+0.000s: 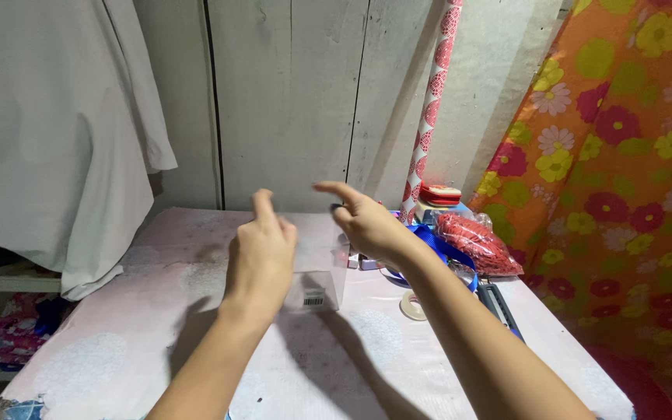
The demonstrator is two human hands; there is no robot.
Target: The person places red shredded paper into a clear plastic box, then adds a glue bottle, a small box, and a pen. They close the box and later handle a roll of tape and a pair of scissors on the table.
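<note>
Over the pink table (157, 342), left hand (260, 257), right hand (367, 222), clear plastic box (316, 272) between

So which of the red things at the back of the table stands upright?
The long roll of red-and-white patterned wrapping paper, leaning against the wall. The red mesh bag lies flat on the table, and the small red tin sits low.

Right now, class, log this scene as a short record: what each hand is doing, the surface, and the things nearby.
left hand: raised, touching the clear plastic box
right hand: raised at the box's far side, forefinger out
grip: cannot tell whether either hand is shut on the box
surface: table with pale pink cloth
right of the box: blue ribbon, red mesh bag, tape roll
behind: red patterned paper roll leaning on the wall
</note>
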